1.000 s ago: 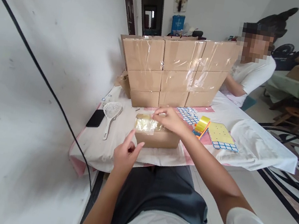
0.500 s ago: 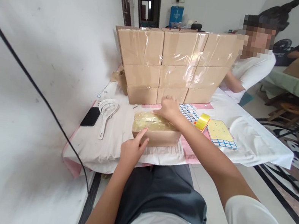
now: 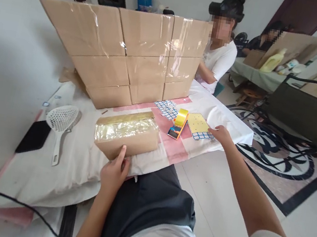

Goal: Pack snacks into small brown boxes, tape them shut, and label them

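Note:
A small cardboard box with shiny tape along its top lies near the table's front edge. My left hand is at its front side, index finger stretched against the cardboard and thumb apart. Off to the right, my right hand has its fingertips together at the right edge of a flat yellow sheet with small dots and a blue grid strip. The sheet lies flat on the table. Between box and sheet stands a tape dispenser with a yellow roll. Behind it is a blue-and-white grid sheet.
Stacked taped cartons form a wall at the back of the table. On the left lie a white slotted skimmer and a black phone. A person sits behind the cartons; another is farther back. A folding chair stands at right.
My right hand has left the box top and moved right to the yellow sheet. My left hand stays at the box's front. The view has turned right.

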A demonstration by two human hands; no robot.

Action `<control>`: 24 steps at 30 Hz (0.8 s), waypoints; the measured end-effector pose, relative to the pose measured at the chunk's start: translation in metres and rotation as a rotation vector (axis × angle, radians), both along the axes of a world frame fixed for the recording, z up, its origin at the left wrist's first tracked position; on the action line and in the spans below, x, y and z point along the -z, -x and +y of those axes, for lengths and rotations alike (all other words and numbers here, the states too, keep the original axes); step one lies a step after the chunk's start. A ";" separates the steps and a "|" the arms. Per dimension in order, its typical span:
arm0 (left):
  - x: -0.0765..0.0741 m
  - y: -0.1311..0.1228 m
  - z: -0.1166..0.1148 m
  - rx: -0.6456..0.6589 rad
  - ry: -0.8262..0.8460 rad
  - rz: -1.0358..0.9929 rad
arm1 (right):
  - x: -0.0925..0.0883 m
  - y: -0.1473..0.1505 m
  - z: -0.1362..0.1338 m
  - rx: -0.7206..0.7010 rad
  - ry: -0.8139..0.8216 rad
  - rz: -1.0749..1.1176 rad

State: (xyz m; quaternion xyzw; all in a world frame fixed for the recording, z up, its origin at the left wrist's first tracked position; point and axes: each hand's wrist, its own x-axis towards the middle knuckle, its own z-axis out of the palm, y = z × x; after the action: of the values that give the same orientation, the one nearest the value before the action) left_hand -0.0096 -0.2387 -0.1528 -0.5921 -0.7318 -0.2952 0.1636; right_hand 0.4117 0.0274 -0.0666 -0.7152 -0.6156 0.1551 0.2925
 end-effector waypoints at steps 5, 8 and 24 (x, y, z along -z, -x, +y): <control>0.006 -0.002 -0.005 0.124 -0.095 0.079 | 0.019 0.004 -0.006 0.088 0.151 0.066; 0.006 -0.004 -0.007 0.115 -0.124 0.088 | 0.020 0.017 -0.005 0.100 0.157 0.162; -0.117 -0.130 0.027 0.619 -0.153 -0.591 | -0.022 0.119 -0.186 -0.268 -0.242 1.240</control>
State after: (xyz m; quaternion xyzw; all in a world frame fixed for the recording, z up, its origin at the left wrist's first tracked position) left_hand 0.1200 -0.2118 -0.0356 -0.6601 -0.5110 -0.5404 -0.1058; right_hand 0.2925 -0.1591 -0.0451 -0.3716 -0.4296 0.5041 0.6506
